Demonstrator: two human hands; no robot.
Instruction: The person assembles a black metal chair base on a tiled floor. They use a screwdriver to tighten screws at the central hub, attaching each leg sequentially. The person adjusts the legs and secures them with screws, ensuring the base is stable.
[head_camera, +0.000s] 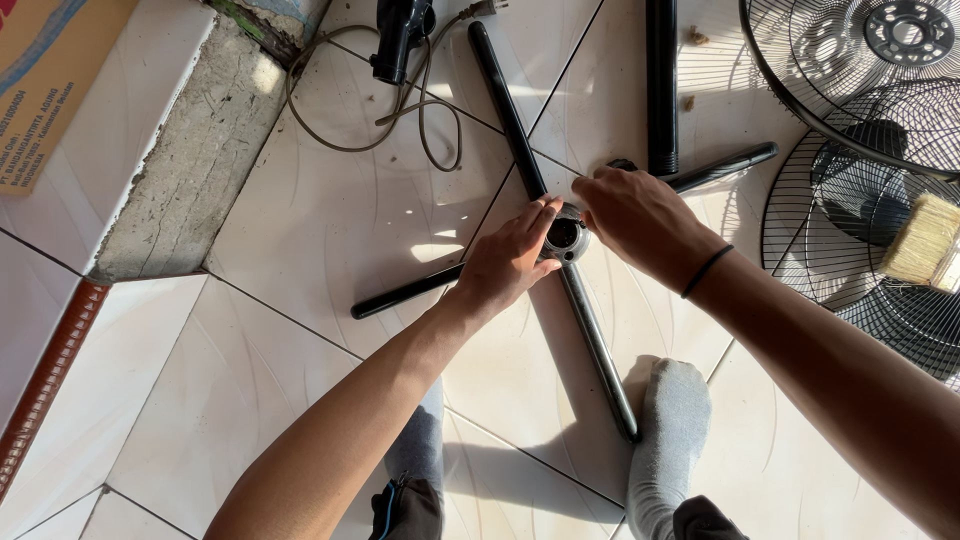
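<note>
The tiled floor (300, 230) took up nearly the whole view, with a raised step and a cardboard box (50, 70) at the upper left. Two round wire fan guards (830, 250) lay overlapping at the right edge, flat on the tiles, and a wide paintbrush (925, 240) rested on the lower one. A black tube (661, 80) lay just beside them, pointing up the frame. At the top, a black motor housing (400, 35) sat with its cord (420, 110) looping loosely over the tiles.

In the middle lay the cross-shaped stand base (600, 350), two long black bars crossing flat on the floor, probably set that way so the joint faced up and stayed steady. The person's socked feet (675, 420) stood close on either side of the near bar. At the crossing sat a short metal socket (565, 238), its open mouth up.

Both arms reached in from below. The left hand (510, 260) lay against the near-left side of the socket, fingers held straight and close together, tips touching its rim, seemingly bracing it. The right hand (640, 220), a dark band at its wrist, came over from the right with fingers curled down around the far side of the socket; whether they pinched something small there could not be told, as the knuckles hid the tips
</note>
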